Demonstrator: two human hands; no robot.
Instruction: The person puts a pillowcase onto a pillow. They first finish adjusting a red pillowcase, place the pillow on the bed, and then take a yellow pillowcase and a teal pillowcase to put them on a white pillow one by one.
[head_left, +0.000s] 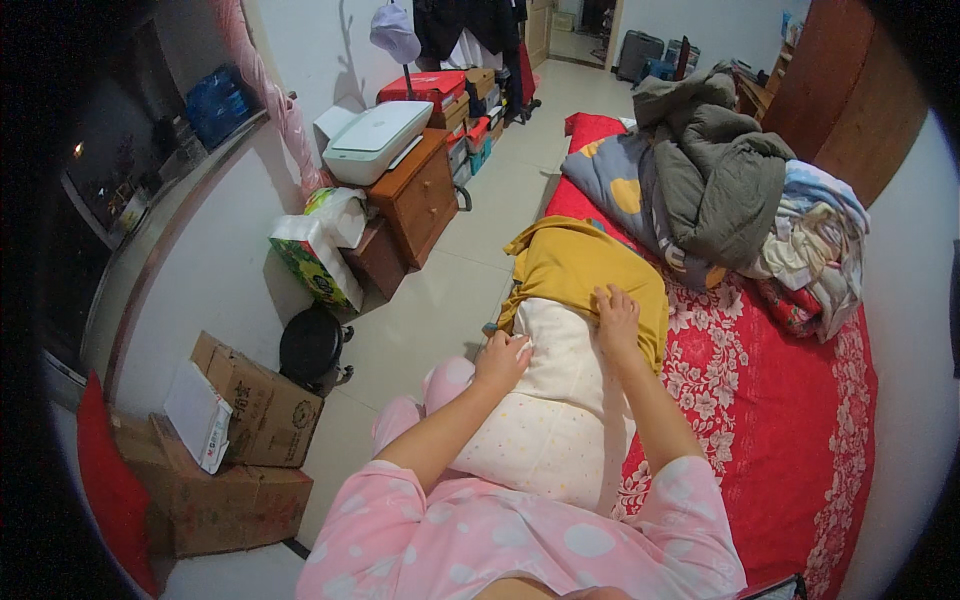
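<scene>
In front of me lies a white padded cloth piece (559, 367) with small coloured dots, folded or layered, partly across my lap and the bed. Its far end runs up to a mustard-yellow cloth (585, 259), which overlaps it; whether the white piece reaches inside the yellow one is hidden. My left hand (504, 361) pinches the white piece at its left edge, a bit of fabric showing between the fingers. My right hand (618, 322) rests with spread fingertips on the near edge of the yellow cloth, the palm over the white piece's right side.
A red floral bedsheet (780, 405) covers the bed at right. A grey-green quilt (712, 180) is heaped at its far end beside bunched clothes (814, 240). On the left are cardboard boxes (240, 502), a black stool (310, 345) and a wooden cabinet (416, 202) carrying a printer (379, 139).
</scene>
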